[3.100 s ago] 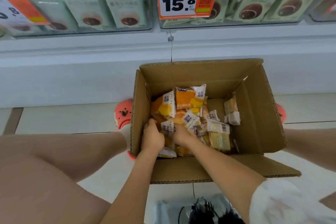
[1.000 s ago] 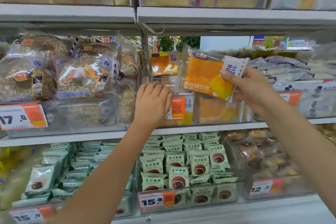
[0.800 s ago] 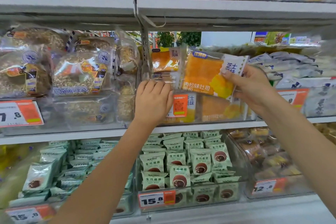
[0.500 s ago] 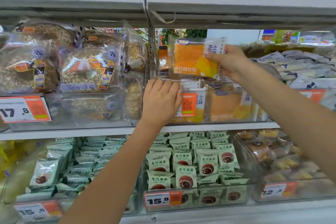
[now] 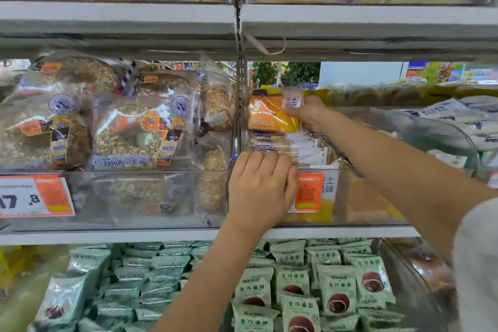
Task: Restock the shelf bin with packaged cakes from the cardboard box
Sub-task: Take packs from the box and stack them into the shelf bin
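Observation:
My right hand (image 5: 305, 113) grips an orange packaged cake (image 5: 269, 114) by its white right edge, holding it upright over the back of the clear shelf bin (image 5: 361, 197) on the middle shelf. Several more orange and white cake packs (image 5: 301, 148) lie stacked inside the bin. My left hand (image 5: 260, 188) is hooked over the bin's front rim, fingers curled over the top edge, next to the orange price tag (image 5: 307, 191). The cardboard box is out of view.
Large seeded bread rings in clear bags (image 5: 129, 129) fill the bin to the left. Green chocolate cake packs (image 5: 318, 288) fill the lower shelf. White packs (image 5: 463, 121) lie at the right. A shelf (image 5: 242, 19) runs close above.
I rose from the box on the floor to the shelf. Over the last second my right hand carried the orange cake left and deeper into the bin. My left hand stayed on the rim.

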The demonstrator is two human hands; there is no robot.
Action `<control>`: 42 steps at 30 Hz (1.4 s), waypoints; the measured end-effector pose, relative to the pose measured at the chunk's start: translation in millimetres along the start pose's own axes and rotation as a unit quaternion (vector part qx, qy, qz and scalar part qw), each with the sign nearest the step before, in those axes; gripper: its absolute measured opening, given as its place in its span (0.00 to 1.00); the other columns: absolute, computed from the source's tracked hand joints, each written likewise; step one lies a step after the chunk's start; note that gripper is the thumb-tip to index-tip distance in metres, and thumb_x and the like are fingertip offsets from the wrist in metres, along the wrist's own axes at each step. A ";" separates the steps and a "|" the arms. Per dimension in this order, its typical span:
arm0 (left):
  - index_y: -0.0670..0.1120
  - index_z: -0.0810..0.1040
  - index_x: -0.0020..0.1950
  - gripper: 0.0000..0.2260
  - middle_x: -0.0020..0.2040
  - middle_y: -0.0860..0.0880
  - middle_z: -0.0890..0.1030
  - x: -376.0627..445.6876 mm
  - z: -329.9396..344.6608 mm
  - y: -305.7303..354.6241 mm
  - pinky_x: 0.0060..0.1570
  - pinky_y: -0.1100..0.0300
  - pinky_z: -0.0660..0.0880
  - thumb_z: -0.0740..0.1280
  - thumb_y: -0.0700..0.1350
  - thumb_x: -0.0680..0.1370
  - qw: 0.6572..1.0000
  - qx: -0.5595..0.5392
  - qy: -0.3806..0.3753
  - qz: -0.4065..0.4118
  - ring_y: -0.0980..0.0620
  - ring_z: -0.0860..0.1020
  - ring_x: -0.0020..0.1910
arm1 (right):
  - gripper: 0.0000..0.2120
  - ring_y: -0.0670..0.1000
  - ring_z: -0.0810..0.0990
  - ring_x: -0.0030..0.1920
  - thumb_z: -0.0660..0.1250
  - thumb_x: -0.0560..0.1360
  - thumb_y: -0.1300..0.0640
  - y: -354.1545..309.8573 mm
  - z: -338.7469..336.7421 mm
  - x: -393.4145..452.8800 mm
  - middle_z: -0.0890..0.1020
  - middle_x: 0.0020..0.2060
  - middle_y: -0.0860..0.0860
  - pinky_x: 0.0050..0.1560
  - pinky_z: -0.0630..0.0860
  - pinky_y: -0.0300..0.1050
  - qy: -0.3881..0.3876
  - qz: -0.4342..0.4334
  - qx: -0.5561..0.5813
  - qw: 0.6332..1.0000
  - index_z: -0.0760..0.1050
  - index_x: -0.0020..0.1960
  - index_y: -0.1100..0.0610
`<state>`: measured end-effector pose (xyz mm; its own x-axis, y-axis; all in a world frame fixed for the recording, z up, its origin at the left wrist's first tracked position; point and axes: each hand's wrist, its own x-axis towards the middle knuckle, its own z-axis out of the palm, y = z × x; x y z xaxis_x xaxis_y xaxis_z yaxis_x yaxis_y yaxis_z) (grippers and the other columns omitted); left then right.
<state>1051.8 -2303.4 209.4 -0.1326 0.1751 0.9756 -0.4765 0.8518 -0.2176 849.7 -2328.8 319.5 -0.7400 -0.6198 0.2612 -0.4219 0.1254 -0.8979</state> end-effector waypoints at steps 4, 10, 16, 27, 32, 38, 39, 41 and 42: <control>0.44 0.79 0.39 0.15 0.35 0.47 0.77 0.1 0.4 0.5 0.45 0.55 0.68 0.56 0.46 0.79 1.000 -0.001 -0.001 -0.004 0.46 0.73 0.34 | 0.26 0.56 0.75 0.61 0.74 0.70 0.53 2.1 1.0 4.6 0.77 0.61 0.57 0.60 0.72 0.45 0.047 -0.062 -0.105 0.991 0.71 0.64 0.61; 0.44 0.78 0.39 0.14 0.34 0.47 0.77 -0.2 1.8 1.1 0.45 0.55 0.68 0.57 0.46 0.79 1.000 0.000 -0.010 -0.011 0.46 0.73 0.34 | 0.28 0.57 0.74 0.62 0.71 0.72 0.58 -4.9 10.0 7.8 0.75 0.62 0.59 0.58 0.71 0.44 0.056 -0.129 -0.097 0.985 0.65 0.68 0.61; 0.44 0.78 0.38 0.15 0.34 0.47 0.77 -0.1 1.3 1.4 0.44 0.55 0.67 0.56 0.46 0.79 1.000 -0.002 -0.009 -0.013 0.46 0.73 0.33 | 0.25 0.57 0.74 0.62 0.72 0.72 0.57 2.3 11.1 10.7 0.76 0.61 0.58 0.57 0.71 0.44 0.060 -0.129 -0.112 0.983 0.67 0.65 0.61; 0.44 0.77 0.37 0.17 0.33 0.48 0.76 -1.1 2.6 0.4 0.44 0.55 0.67 0.54 0.46 0.80 1.000 -0.005 -0.012 -0.015 0.46 0.71 0.33 | 0.39 0.63 0.68 0.66 0.70 0.70 0.39 11.8 10.4 17.8 0.71 0.64 0.62 0.63 0.69 0.60 0.086 -0.072 -0.248 0.962 0.58 0.69 0.60; 0.44 0.77 0.37 0.15 0.33 0.48 0.76 1.4 -2.2 0.4 0.43 0.55 0.67 0.56 0.45 0.79 0.999 -0.007 -0.049 -0.017 0.46 0.72 0.33 | 0.35 0.62 0.59 0.71 0.59 0.78 0.41 -19.5 -2.9 -15.0 0.61 0.71 0.62 0.69 0.61 0.55 0.129 -0.082 -0.156 0.976 0.54 0.74 0.63; 0.42 0.80 0.46 0.19 0.41 0.45 0.80 12.0 -19.0 1.6 0.50 0.54 0.67 0.52 0.47 0.81 0.984 -0.007 -0.176 -0.019 0.44 0.77 0.41 | 0.17 0.49 0.75 0.47 0.54 0.82 0.49 -35.7 -49.8 -149.7 0.75 0.44 0.45 0.35 0.65 0.22 0.081 -0.215 -0.055 0.972 0.68 0.63 0.60; 0.41 0.80 0.52 0.19 0.47 0.44 0.82 12.0 -24.2 3.8 0.55 0.52 0.66 0.51 0.47 0.81 0.979 -0.010 -0.202 -0.028 0.43 0.78 0.47 | 0.14 0.45 0.74 0.44 0.55 0.81 0.50 -29.9 -55.9 -176.4 0.73 0.43 0.44 0.37 0.65 0.22 0.082 -0.247 -0.047 0.964 0.69 0.60 0.59; 0.39 0.78 0.61 0.19 0.57 0.42 0.80 -1.1 -39.5 10.7 0.66 0.50 0.62 0.52 0.46 0.81 0.980 -0.034 -0.192 -0.031 0.43 0.76 0.59 | 0.09 0.42 0.73 0.44 0.57 0.81 0.53 -7.6 -64.0 -225.0 0.74 0.44 0.45 0.43 0.66 0.25 0.094 -0.311 -0.036 0.945 0.71 0.55 0.57; 0.38 0.77 0.62 0.18 0.60 0.42 0.79 -14.0 -51.3 17.3 0.69 0.49 0.61 0.54 0.45 0.80 0.984 -0.057 -0.170 -0.017 0.44 0.75 0.61 | 0.07 0.43 0.73 0.46 0.57 0.81 0.55 8.6 -65.5 -246.5 0.75 0.45 0.47 0.45 0.67 0.27 0.103 -0.332 -0.035 0.937 0.71 0.54 0.57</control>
<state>1090.0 -2265.8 193.5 -0.4095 -0.0133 0.9122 -0.3876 0.9077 -0.1607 994.1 -2124.2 270.6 -0.3853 -0.4171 0.8232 -0.8528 -0.1799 -0.4903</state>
